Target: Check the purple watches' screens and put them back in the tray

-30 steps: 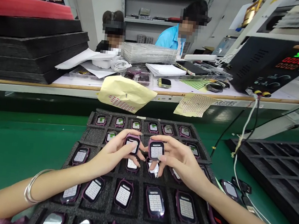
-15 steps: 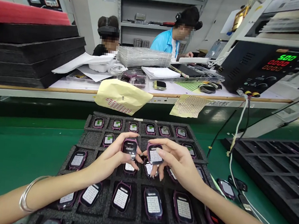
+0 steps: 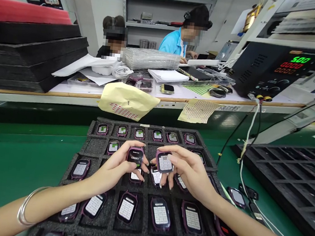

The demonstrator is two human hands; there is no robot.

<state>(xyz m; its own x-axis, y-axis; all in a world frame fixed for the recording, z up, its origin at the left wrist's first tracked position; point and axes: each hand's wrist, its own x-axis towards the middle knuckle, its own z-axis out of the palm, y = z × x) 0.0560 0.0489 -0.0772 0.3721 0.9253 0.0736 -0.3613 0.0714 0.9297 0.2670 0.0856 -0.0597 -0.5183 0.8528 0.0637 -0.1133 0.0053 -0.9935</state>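
My left hand (image 3: 123,162) is closed around a purple-framed smartwatch body (image 3: 136,154) with a dark screen. Its thumb lies on the lower part of that screen. A second smartwatch body (image 3: 164,163), showing a white grid, is gripped in my right hand (image 3: 187,167), thumb at the screen's upper right. Both are held side by side above a black foam tray (image 3: 145,192). More strapless watches sit in the tray's compartments, such as one with a lit grid (image 3: 127,207) and one near the back edge (image 3: 139,133). My hands hide part of the middle rows.
Behind the tray runs a workbench (image 3: 170,101) with yellow sheets (image 3: 128,101) hanging off its edge. Black foam trays (image 3: 26,55) are stacked at left; a power supply (image 3: 275,72) stands at right. Cables (image 3: 245,153) hang beside another foam tray (image 3: 289,177). Two people sit beyond the bench.
The left watch's screen now shows a green patch near my thumb. My right thumb has shifted up on its watch's screen. The person in blue has moved a hand.
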